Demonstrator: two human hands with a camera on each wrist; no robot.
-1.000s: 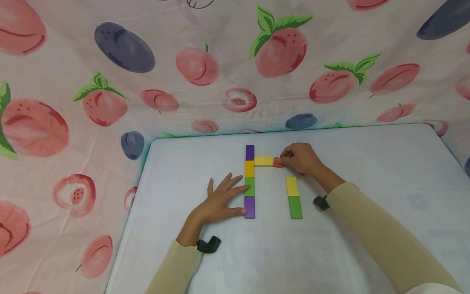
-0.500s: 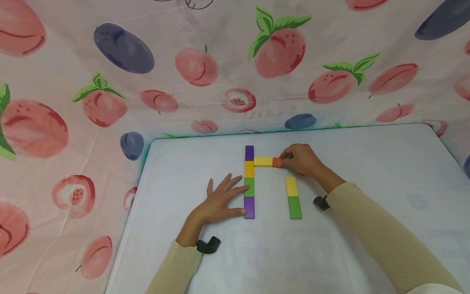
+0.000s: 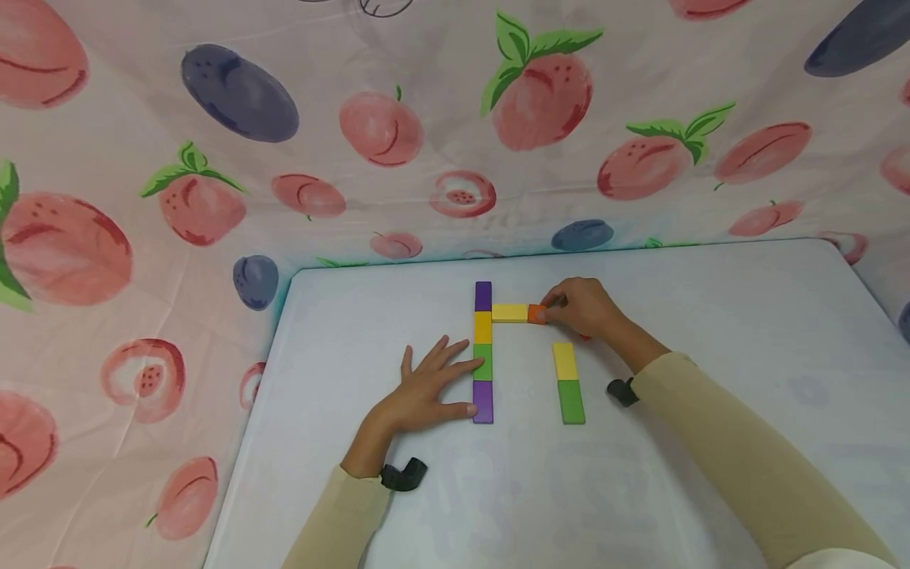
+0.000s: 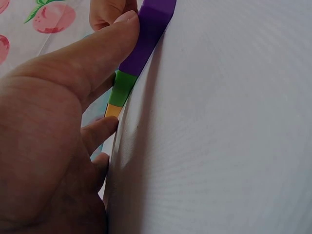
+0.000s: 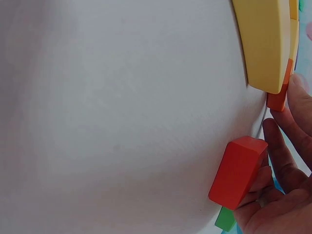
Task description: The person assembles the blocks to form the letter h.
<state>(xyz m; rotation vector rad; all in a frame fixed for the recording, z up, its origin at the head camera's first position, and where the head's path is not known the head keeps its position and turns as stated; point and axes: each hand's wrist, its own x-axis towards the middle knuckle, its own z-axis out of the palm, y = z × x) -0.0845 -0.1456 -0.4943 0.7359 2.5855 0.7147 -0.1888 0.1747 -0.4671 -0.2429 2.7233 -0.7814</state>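
Observation:
In the head view, a column of blocks stands left of centre: a dark purple block point(image 3: 483, 296), an orange-yellow block point(image 3: 483, 326), a green block point(image 3: 483, 362) and a purple block point(image 3: 483, 402). My left hand point(image 3: 421, 393) has spread fingers, with a fingertip on the green block and the thumb on the purple one. A yellow block point(image 3: 509, 314) extends rightward from the column. At its right end, my right hand point(image 3: 584, 307) pinches an orange block point(image 3: 535, 314). Beside that palm are a red block point(image 5: 236, 175) and a green block point(image 5: 225, 219); whether they are held is unclear.
Below the right hand, a separate yellow block point(image 3: 565, 361) and green block point(image 3: 571, 401) lie end to end. Everything is on a white table point(image 3: 498, 490), backed by a fruit-print cloth point(image 3: 455, 111).
The orange block, slightly tilted a second ago, now sits straighter against the end of the yellow block, still pinched by my right hand. My left hand stays in place.

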